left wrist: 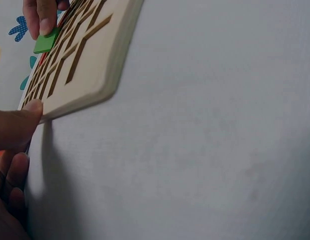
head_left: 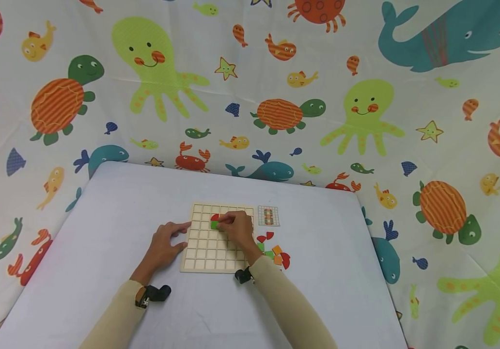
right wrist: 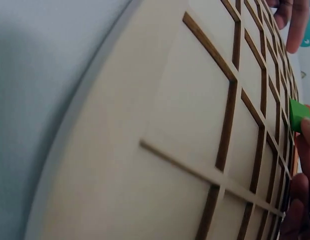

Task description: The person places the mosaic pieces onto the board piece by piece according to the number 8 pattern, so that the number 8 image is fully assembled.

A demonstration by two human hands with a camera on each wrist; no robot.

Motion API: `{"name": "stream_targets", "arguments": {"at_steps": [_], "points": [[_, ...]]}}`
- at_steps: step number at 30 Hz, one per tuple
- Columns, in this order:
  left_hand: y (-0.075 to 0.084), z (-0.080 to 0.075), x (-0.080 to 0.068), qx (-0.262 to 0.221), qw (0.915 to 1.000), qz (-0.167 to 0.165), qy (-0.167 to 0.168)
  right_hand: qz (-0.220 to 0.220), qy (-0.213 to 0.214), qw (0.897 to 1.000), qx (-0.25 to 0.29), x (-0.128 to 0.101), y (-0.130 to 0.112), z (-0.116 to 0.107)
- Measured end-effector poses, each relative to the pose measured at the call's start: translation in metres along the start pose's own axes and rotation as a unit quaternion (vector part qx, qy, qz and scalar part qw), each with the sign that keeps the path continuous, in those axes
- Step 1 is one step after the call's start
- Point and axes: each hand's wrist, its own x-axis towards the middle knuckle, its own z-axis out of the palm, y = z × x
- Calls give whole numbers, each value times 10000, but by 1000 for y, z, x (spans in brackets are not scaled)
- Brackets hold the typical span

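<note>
- The right hand (head_left: 238, 227) has thumb and fingers together, pinching a flat green square tile (left wrist: 45, 43) over the upper-middle cells of a pale wooden grid board (head_left: 211, 246). In the wrist views the tile looks tilted; whether its lower edge is seated in a cell, I cannot tell.
- The left hand (head_left: 164, 244) has thumb and fingers apart, touching the board's left edge, apparently to steady it; it holds no tile.
- Just beyond the green tile, a red round-edged tile (head_left: 214, 217) lies on the board, partly covered by the right hand's fingers.
- Right of the board on the white-covered table (head_left: 115, 228) is a small card with a printed grid and coloured pattern (head_left: 268, 216), probably the model being copied.
- Nearer the person lie loose pieces: small red wedge-like tiles (head_left: 269, 235), green square tiles (head_left: 269, 254), orange square tiles (head_left: 276, 250) and a larger red curved tile (head_left: 286, 260).
- The step in hand seems to be an early placement, with most visible cells bare.
- The next move calls for squaring the green tile to its cell walls, pressing it flat and releasing it without nudging the red neighbour.
</note>
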Motion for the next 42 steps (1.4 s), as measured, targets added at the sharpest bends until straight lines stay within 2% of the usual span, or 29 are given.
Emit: {"name": "stream_targets", "arguments": {"at_steps": [6, 13, 18, 25, 29, 34, 37, 42], "points": [[0, 1, 1, 33, 10000, -13, -26, 218, 110, 9994, -261, 0, -3, 7], [1, -1, 0, -75, 10000, -9, -9, 222, 107, 9979, -606, -1, -5, 9], [2, 0, -1, -54, 10000, -24, -10, 48, 131, 9992, -384, -6, -5, 2], [4, -1, -1, -23, 10000, -1, 13, -272, 257, 9993, -53, -15, 6, -28], [5, -2, -1, 3, 10000, -5, 13, -202, 344, 9991, 151, -21, 17, -53], [7, -2, 0, 29, 10000, -10, -12, 93, 483, 9979, 421, -33, 37, -83], [7, -1, 0, 47, 10000, -15, -4, 282, 546, 9972, 423, -40, 51, -96], [7, 1, 1, 41, 10000, -10, 6, 441, 603, 9972, 81, -51, 67, -111]]}}
